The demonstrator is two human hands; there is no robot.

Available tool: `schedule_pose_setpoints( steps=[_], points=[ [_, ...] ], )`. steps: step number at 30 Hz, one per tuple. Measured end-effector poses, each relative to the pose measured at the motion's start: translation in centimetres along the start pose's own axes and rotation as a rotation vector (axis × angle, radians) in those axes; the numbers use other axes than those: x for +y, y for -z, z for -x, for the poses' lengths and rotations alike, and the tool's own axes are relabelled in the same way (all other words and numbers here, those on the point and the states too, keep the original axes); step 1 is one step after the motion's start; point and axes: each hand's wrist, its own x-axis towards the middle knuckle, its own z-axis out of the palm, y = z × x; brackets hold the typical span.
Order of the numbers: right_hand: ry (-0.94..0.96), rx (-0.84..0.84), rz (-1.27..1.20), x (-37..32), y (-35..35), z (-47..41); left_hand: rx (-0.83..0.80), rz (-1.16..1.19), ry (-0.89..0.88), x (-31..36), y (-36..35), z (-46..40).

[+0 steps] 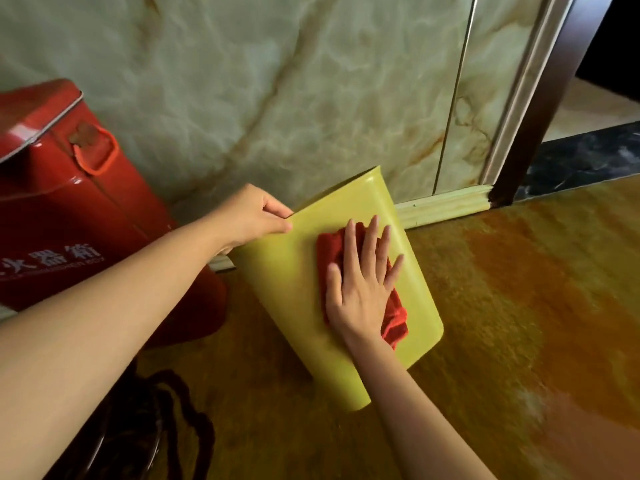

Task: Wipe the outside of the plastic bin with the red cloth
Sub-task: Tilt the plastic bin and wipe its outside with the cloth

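Observation:
A yellow-green plastic bin [294, 289] is tilted over above the floor, its rim toward the wall and its base toward me. My left hand [252, 213] pinches the bin's rim at the upper left. My right hand [363, 282] lies flat with fingers spread on the bin's outer side, pressing a crumpled red cloth [332, 247] against it. The cloth shows above my fingers and below my palm; its middle is hidden under the hand.
A red metal box [62, 202] with a handle and white lettering stands at the left against the marble wall [277, 81]. A dark stool or bag [145, 427] sits at the lower left. A door frame [540, 109] rises at the right. Orange-yellow glossy floor [519, 306] spreads right.

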Motion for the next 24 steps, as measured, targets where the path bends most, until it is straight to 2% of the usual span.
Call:
schedule_pose_setpoints(
  steps=[6, 10, 12, 15, 16, 20, 21, 22, 24],
  points=[
    [0.070, -0.062, 0.122, 0.6, -1.2, -0.9, -0.055, 0.048, -0.026, -0.8, 0.6, -0.2],
    [0.040, -0.063, 0.106, 1.7, -1.1, -0.9, -0.387, 0.043, -0.004, -2.4, 2.5, 0.5],
    [-0.057, -0.040, 0.075, 1.9, -0.9, -0.3, -0.499, -0.046, 0.004, -3.0, 3.4, 0.9],
    [-0.283, 0.023, -0.001, 1.8, -0.1, 1.6, -0.527, -0.101, -0.058, -2.5, 3.4, 1.2],
    [-0.294, 0.044, -0.014, 1.4, 0.0, 2.4, -0.541, -0.100, -0.080, -2.0, 3.1, 1.2],
    [0.033, 0.054, 0.015, -0.9, -1.1, 0.6, -0.574, -0.037, -0.110, -1.0, 2.3, 0.5],
    [0.057, 0.031, 0.007, -0.7, -1.0, -1.2, -0.553, -0.018, -0.098, -1.1, 2.2, 0.4],
    [0.005, 0.004, -0.002, 0.2, -0.8, -2.9, -0.524, -0.001, -0.076, -1.4, 2.1, 0.4],
    [-0.268, -0.046, -0.077, 3.4, 0.0, -4.4, -0.456, 0.044, -0.014, -2.4, 2.3, 0.6]
  ],
)
